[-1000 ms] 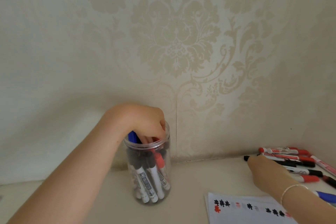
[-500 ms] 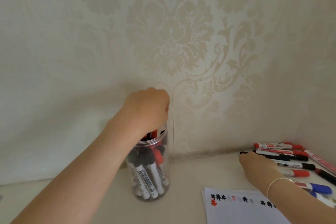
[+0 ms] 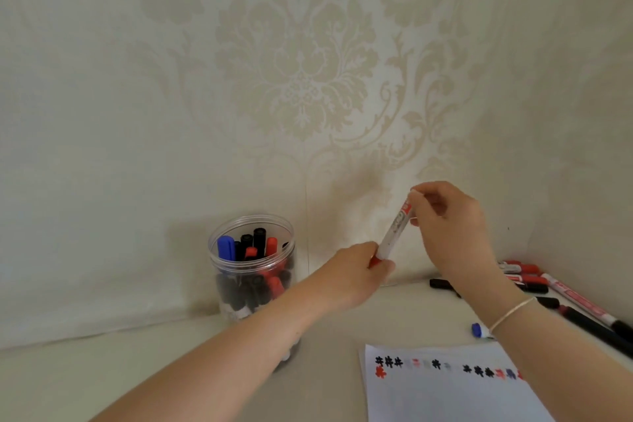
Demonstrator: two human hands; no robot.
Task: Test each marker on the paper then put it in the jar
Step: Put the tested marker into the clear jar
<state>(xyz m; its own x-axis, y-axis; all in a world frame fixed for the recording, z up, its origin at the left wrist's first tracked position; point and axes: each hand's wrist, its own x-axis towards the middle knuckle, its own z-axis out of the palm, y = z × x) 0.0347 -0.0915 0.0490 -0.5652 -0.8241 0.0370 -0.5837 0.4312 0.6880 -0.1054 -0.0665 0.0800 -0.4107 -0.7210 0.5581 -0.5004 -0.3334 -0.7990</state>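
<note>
Above the far middle of the tabletop (image 3: 335, 325), a red marker (image 3: 394, 233) is held tilted between both hands: the left hand (image 3: 356, 271) is pinched shut on its red cap at the lower end, the right hand (image 3: 448, 223) is closed around the upper barrel. The likely next step is pulling the cap off, and a sharp tug could jerk the left elbow back into the clear jar (image 3: 252, 271) just to the left, tipping its packed markers out; the freed tip could also streak a finger. The paper (image 3: 445, 394), near right, carries a row of black, red and blue test marks. Loose markers (image 3: 579, 305) lie along the right edge and could roll if nudged by the right forearm. The surface is pale and smooth, set in a corner of cream damask wallpaper (image 3: 298, 79)
</note>
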